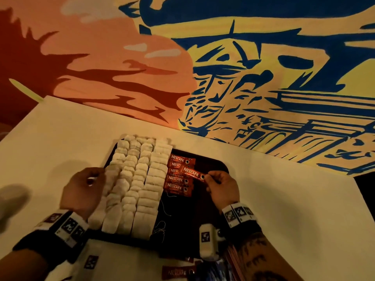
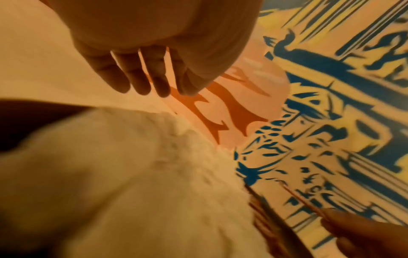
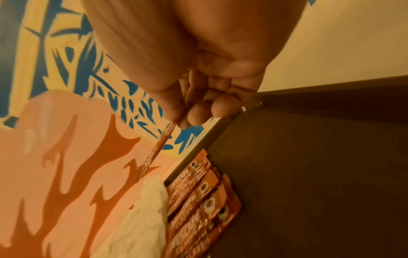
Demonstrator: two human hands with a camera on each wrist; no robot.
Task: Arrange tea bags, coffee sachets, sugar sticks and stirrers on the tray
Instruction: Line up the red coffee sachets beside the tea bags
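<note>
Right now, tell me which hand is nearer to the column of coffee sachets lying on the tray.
Right. The right hand pinches a sachet just above the coffee sachets; the left hand rests beyond the tea bags, at the tray's left edge.

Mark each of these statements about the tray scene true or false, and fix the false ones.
1. The right hand pinches a red coffee sachet. True.
2. The tea bags fill the tray's right side. False: they cover the left side of the tray.
3. Coffee sachets already on the tray lie directly beside the tea bags. True.
4. The left hand holds a stirrer. False: its fingers are relaxed and hold nothing, at the tea bags' left edge.
5. The tray is white. False: it is dark.
</note>
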